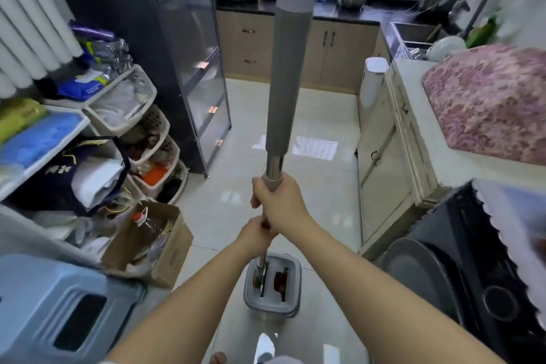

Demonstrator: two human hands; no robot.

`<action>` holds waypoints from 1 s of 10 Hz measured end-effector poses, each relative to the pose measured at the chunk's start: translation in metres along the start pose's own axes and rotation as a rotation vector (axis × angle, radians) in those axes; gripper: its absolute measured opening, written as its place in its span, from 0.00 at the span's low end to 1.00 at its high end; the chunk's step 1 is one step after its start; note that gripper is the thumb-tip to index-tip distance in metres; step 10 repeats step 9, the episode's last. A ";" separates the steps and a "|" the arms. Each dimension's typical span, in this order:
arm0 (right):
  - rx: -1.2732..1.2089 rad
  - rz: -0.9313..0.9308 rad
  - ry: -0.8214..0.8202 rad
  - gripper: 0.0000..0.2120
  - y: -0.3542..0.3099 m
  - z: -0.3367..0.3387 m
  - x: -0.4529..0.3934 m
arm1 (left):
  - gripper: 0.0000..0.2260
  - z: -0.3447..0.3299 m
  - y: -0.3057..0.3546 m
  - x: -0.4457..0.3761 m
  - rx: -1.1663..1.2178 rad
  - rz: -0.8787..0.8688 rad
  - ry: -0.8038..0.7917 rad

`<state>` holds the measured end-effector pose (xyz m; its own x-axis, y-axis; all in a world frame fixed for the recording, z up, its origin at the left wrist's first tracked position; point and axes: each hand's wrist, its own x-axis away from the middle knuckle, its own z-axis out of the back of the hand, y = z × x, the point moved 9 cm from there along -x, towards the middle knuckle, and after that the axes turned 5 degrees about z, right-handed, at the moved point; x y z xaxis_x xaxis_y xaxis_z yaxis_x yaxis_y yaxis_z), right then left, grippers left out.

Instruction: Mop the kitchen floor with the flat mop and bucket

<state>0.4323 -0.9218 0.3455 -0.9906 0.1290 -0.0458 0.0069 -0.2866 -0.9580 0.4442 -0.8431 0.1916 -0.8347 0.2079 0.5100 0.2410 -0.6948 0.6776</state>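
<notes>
Upright over a pale tiled kitchen floor [322,186], a mop handle [288,83] is gripped by both bare hands, the right hand [279,201] curled round the pole just below its grey sleeve and the left hand [256,235] wrapped round it directly underneath, the two touching. Its lower end stands in the left slot of a grey bucket [273,284] on the floor between the forearms; the mop head appears to be down inside, hidden from view. A cardboard box [153,248] sits to the left, cream cabinets [387,162] to the right.
</notes>
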 end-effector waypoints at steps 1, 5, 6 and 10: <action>0.021 -0.035 -0.009 0.08 0.028 -0.006 -0.003 | 0.23 -0.022 -0.063 0.008 -0.078 0.222 -0.051; 0.064 -0.008 -0.106 0.09 0.062 -0.017 0.002 | 0.07 0.028 -0.086 0.100 0.242 0.270 0.144; 0.059 -0.057 -0.064 0.13 0.074 -0.020 0.016 | 0.07 0.047 -0.079 0.118 0.275 0.203 0.172; 0.187 -0.213 0.099 0.39 0.066 -0.017 0.057 | 0.05 0.102 -0.088 0.175 0.123 -0.033 0.118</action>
